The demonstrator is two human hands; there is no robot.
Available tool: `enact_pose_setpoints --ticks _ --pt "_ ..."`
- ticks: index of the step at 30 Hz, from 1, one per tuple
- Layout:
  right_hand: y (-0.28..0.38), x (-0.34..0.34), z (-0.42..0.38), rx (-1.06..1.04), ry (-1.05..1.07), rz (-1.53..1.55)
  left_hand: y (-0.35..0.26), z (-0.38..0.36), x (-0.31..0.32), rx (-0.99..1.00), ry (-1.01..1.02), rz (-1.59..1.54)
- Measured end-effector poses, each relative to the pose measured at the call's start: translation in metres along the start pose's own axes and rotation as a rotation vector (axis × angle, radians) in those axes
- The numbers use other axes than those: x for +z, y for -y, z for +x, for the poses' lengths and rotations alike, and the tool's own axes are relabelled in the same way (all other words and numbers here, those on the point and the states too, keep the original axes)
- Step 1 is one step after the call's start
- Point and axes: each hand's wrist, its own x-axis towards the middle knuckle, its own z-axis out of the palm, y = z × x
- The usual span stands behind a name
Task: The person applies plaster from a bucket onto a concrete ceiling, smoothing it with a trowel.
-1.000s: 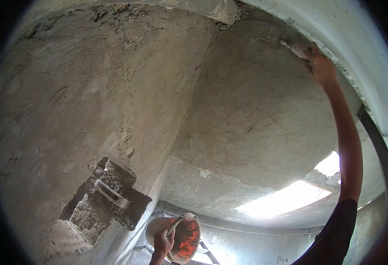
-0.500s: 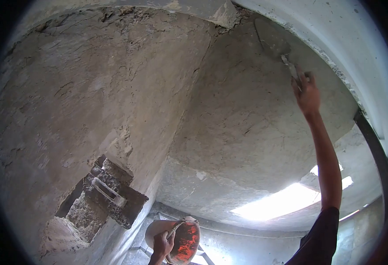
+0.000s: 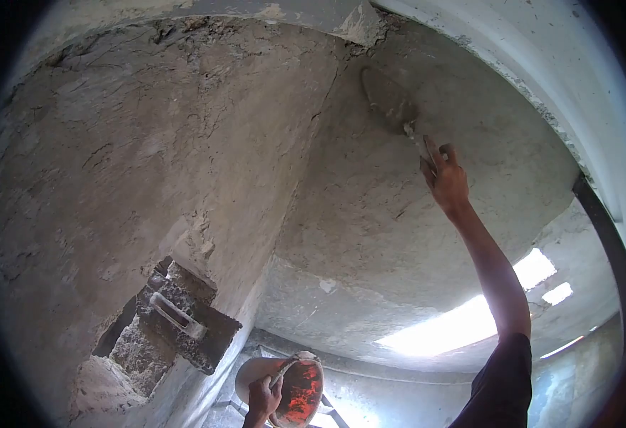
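My right hand [image 3: 448, 180] is closed around the handle of a pointed trowel [image 3: 388, 98]. Its mortar-coated blade lies against the grey plastered wall [image 3: 391, 185], high up near the corner. Low in the view, my left hand [image 3: 261, 396] grips the rim of a bowl [image 3: 301, 396], tilted so that its orange-red inside shows, smeared with mortar. How much mortar it holds is hidden.
A plastering float [image 3: 184, 321] with a pale handle rests in a broken hole in the left wall [image 3: 127, 171]. A white curved edge [image 3: 569, 71] runs along the upper right. Bright openings [image 3: 441, 328] and a dark upright bar [image 3: 609, 242] show at right.
My right hand and the trowel have moved left and down across the wall, toward the corner. My left hand still holds the bowl in nearly the same place.
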Motion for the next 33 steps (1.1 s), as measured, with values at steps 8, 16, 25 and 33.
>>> enact_pose_setpoints --ticks 8,16,25,33 --pt "-0.002 -0.030 0.017 0.113 -0.168 0.046 0.004 0.000 0.002 -0.021 0.015 -0.002" --pt "0.021 0.000 0.006 0.030 0.041 0.049 0.001 -0.002 0.002 -0.008 -0.002 0.014" --pt "0.016 -0.021 0.014 0.061 -0.009 0.111 0.001 -0.003 0.002 0.019 0.001 -0.033" --pt "0.019 0.004 0.009 0.047 0.086 0.013 0.000 -0.003 0.003 0.009 0.011 -0.008"
